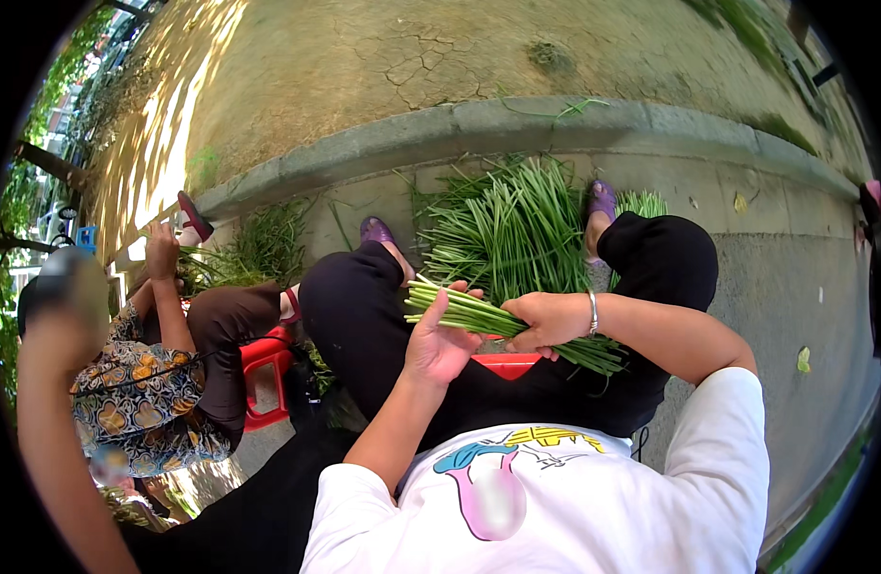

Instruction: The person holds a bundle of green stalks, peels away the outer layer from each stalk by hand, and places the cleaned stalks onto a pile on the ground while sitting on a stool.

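- Concrete curb [517, 122] arcs across twelve o'clock, open pavement [794, 287] lying at three.
- Loose green stalks [503, 225] heaped between the feet.
- Right hand [548, 320] clenched around a stalk bundle [460, 311]; left hand [440, 340], fingers spread, steadies it from seven o'clock.

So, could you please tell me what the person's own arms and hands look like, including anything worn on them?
Both arms come out of short white sleeves of a T-shirt with a colourful cartoon print on the chest, leaving the forearms bare. The right hand has a thin silver-coloured bangle at the wrist. The left hand is bare, with no gloves, and no rings or watch that I can make out.
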`<state>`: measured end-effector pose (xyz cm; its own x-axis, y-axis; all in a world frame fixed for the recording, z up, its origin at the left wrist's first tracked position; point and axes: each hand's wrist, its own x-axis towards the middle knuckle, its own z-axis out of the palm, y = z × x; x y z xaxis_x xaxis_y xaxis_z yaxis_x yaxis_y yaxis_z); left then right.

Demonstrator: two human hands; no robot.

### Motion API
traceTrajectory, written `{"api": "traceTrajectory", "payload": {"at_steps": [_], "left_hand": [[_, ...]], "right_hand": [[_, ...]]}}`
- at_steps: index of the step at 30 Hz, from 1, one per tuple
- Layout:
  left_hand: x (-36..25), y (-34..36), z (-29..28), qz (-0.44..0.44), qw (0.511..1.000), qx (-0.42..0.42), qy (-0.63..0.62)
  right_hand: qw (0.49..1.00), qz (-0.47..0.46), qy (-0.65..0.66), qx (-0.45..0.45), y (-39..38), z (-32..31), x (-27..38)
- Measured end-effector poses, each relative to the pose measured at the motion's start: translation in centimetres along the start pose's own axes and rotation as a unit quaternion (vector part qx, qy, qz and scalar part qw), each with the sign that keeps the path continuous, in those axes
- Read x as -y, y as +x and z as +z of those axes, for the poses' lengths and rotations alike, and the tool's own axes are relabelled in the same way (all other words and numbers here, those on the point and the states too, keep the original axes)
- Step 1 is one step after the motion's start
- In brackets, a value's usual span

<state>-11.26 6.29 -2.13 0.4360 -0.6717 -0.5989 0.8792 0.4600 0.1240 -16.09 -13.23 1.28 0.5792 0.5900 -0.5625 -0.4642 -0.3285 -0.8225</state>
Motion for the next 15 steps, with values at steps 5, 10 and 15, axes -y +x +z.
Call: {"api": "traceTrajectory", "payload": {"at_steps": [5,10,15], "left_hand": [[-0.6,-1.0,4.1,0.027,0.992,0.112,0.047],[-2.8,1.0,7.8,0.11,0.966,0.234,-0.001],[-4.7,1.8,7.4,0.118,0.976,0.184,0.001]], "right_hand": [[0.997,-0.036,0.073,-0.015,-2.5,0.4,1.4],[0.991,-0.071,0.105,-0.051,-7.6,0.2,2.8],[0.964,-0.105,0.134,-0.205,-16.6,0.1,3.3]]}}
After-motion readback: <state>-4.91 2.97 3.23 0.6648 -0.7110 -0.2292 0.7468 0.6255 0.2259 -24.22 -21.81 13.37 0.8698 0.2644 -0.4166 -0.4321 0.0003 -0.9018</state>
